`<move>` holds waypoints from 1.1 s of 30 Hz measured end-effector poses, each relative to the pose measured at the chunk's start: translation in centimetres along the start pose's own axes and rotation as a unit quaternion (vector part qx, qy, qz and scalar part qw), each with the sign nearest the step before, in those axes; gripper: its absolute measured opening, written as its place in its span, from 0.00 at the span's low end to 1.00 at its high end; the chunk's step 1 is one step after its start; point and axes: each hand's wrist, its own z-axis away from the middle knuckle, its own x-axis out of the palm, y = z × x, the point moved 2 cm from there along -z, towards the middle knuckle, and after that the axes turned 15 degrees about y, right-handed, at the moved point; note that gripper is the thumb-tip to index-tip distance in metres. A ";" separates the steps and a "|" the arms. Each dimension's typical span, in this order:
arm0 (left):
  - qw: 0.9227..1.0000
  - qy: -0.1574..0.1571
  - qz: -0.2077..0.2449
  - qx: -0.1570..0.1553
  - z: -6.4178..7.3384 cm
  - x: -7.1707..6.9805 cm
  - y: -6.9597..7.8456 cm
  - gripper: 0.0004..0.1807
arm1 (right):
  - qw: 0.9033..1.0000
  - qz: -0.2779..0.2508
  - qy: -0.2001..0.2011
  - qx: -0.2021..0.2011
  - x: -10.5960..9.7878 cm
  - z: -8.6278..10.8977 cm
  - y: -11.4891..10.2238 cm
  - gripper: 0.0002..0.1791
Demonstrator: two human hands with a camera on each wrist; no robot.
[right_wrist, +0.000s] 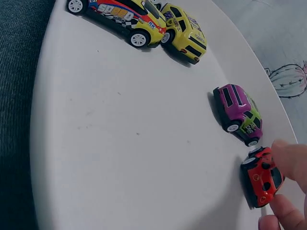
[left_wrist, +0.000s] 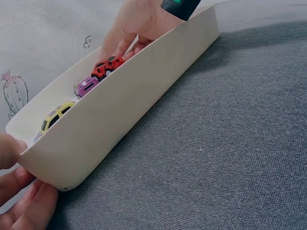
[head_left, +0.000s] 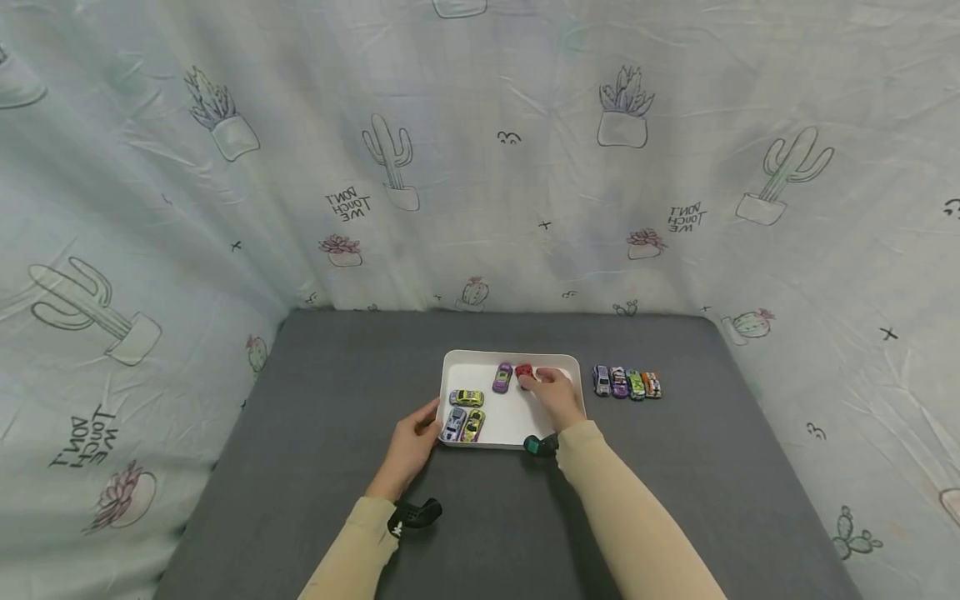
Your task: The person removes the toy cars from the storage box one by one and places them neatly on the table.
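A white tray (head_left: 517, 425) lies on the grey table. My left hand (head_left: 412, 442) grips its left end, thumb at the rim and fingers against the outer wall in the left wrist view. Inside the tray's far side, my right hand (head_left: 553, 396) pinches a red toy car (right_wrist: 263, 177) with dark spots between thumb and fingers. Just left of it stands a purple and green toy car (right_wrist: 239, 114). Two yellow toy cars, one sideways (head_left: 467, 398) and one slanted (head_left: 472, 425), and a pale bluish toy car (head_left: 453, 424) sit at the tray's left.
Right of the tray, several toy cars stand side by side on the table, among them a green one (head_left: 636, 385) and an orange one (head_left: 652, 385). A pale curtain (head_left: 480, 167) printed with cacti hangs behind the table (head_left: 337, 358) and along its sides.
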 end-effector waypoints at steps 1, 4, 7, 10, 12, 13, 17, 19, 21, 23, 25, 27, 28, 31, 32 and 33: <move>1.000 -0.001 0.002 -0.001 0.0 0.0 0.0 0.26 | 1.000 0.003 0.004 -0.003 0.0 0.0 0.0 0.32; 1.000 -0.004 0.006 -0.005 0.0 0.0 0.1 0.26 | 1.000 0.015 0.018 0.000 0.1 0.1 -0.1 0.32; 1.000 -0.005 0.005 -0.009 0.0 0.0 0.2 0.26 | 0.999 0.036 0.031 -0.002 0.2 0.2 -0.3 0.31; 1.000 -0.005 0.001 -0.012 0.1 0.0 0.2 0.26 | 0.997 0.058 0.041 -0.004 0.3 0.2 -0.3 0.29; 1.000 -0.003 0.000 -0.014 0.1 -0.1 0.3 0.26 | 0.997 0.066 0.045 -0.004 0.4 0.1 -0.3 0.28; 1.000 -0.004 0.001 -0.015 0.1 -0.1 0.3 0.26 | 0.996 0.070 0.046 -0.005 0.4 0.1 -0.3 0.27; 1.000 -0.004 0.004 -0.019 0.0 -0.1 0.4 0.26 | 0.996 0.079 0.050 -0.005 0.6 -0.1 -0.3 0.25; 1.000 -0.005 0.006 -0.019 0.0 -0.1 0.4 0.26 | 0.995 0.082 0.052 -0.005 0.6 -0.2 -0.3 0.24; 1.000 -0.004 0.006 -0.017 0.0 -0.1 0.4 0.26 | 0.995 0.084 0.053 -0.006 0.5 -0.2 -0.3 0.23; 1.000 -0.004 0.005 -0.013 0.0 -0.1 0.3 0.26 | 0.995 0.087 0.050 -0.007 0.4 -0.2 -0.3 0.22; 1.000 -0.003 0.005 -0.015 0.0 -0.1 0.3 0.26 | 0.995 0.085 0.042 -0.008 0.2 -0.2 -0.4 0.22; 1.000 -0.001 0.004 -0.016 0.0 0.0 0.3 0.26 | 0.996 0.080 0.032 -0.006 0.0 -0.1 -0.4 0.22; 1.000 -0.001 0.004 -0.015 0.0 0.0 0.3 0.26 | 0.997 0.076 0.026 -0.002 -0.1 -0.1 -0.4 0.22; 1.000 -0.001 0.004 -0.017 0.0 -0.1 0.5 0.26 | 0.998 0.060 0.014 0.011 -0.2 0.1 -0.7 0.21; 1.000 0.000 0.003 -0.016 0.0 -0.1 0.5 0.26 | 0.998 0.055 0.010 0.014 -0.2 0.1 -0.7 0.21; 1.000 -0.001 0.002 -0.016 0.1 -0.1 0.5 0.26 | 0.999 0.051 0.007 0.017 -0.3 0.1 -0.7 0.21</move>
